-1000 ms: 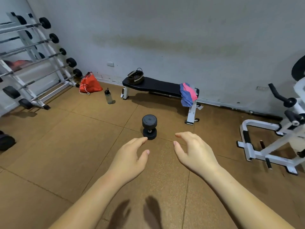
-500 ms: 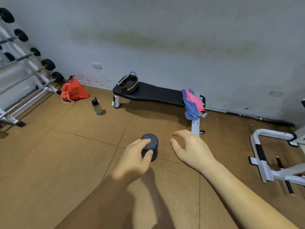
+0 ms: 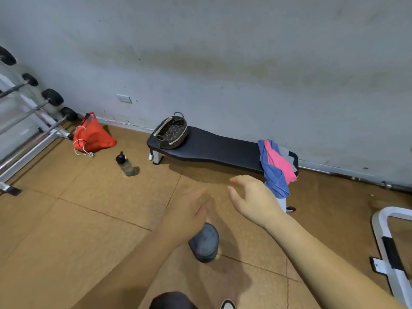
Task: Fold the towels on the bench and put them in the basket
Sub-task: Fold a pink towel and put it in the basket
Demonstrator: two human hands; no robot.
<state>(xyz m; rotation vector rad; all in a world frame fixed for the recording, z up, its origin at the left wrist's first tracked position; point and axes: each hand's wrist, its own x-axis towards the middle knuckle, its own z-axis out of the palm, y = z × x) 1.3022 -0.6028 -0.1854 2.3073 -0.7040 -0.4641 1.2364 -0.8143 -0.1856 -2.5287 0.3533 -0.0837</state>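
Blue, pink and grey towels [image 3: 276,166] drape over the tabletop's [image 3: 218,148] right end; the basket [image 3: 171,132] sits at its left end. Likely light and floppy: pinch two corners. The left hand [image 3: 189,212] and right hand [image 3: 252,197] hover loose-fingered, empty.

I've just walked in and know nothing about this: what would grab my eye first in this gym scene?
Probably the blue and pink towels draped unfolded over the right end of the black bench, with a dark woven basket on its left end. Nearer the camera, the left hand and right hand reach forward empty, near a dark dumbbell on the brown floor. A bright red bag lies further left.
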